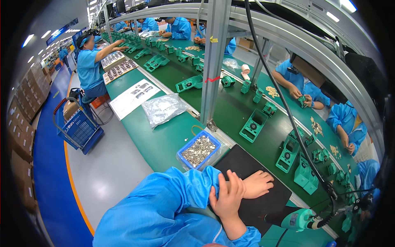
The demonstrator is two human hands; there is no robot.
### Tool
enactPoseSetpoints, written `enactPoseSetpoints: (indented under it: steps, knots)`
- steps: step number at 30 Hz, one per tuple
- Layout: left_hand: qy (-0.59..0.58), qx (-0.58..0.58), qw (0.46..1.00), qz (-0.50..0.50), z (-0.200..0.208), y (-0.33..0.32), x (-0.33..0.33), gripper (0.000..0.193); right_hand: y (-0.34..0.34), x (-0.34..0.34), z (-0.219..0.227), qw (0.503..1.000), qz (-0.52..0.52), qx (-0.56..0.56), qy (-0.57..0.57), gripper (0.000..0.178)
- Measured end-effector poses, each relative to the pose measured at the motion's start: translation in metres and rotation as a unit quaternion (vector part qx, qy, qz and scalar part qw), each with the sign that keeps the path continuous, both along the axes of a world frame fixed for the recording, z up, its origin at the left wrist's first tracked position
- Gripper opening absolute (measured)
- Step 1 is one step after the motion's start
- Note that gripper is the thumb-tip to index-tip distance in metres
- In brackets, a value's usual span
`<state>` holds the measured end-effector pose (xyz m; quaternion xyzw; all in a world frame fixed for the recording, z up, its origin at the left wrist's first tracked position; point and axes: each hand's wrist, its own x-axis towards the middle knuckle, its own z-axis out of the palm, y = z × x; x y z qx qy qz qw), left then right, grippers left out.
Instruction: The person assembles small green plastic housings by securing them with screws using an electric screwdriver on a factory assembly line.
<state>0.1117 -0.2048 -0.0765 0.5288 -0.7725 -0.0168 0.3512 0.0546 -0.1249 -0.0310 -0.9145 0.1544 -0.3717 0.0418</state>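
Observation:
My left hand [258,184] rests palm down over a black mat [234,160], its fingers loosely spread and holding nothing. Across that wrist lies my right hand [228,195], its thumb and fingers closed around the blue sleeve cuff [207,185] of my left arm. Just beyond my forearm sits a blue tray [217,142] filled with small silvery metal parts [199,152]. A teal and black powered screwdriver [298,218] lies to the right of my hands, partly over the mat's near end.
Green plastic housings [254,125] stand along the dark green line beyond a metal post [212,61]. A clear plastic bag [164,109] and a printed sheet [134,96] lie farther left on the bench. A black cable [284,99] hangs at right. Co-workers [91,61] sit around the line.

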Motion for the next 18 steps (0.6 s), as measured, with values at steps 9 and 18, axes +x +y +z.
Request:
enactPoseSetpoints:
  steps: [9,18]
  knots:
    - [-0.169,-0.027,0.985,0.029,0.079,0.042,0.042,0.015,0.024,-0.011,-0.034,0.953,0.247,-0.075,-0.161,0.024]
    - [-0.356,0.211,0.854,0.317,0.106,0.122,0.155,0.011,0.014,-0.001,-0.029,0.988,0.107,0.108,0.041,0.023]
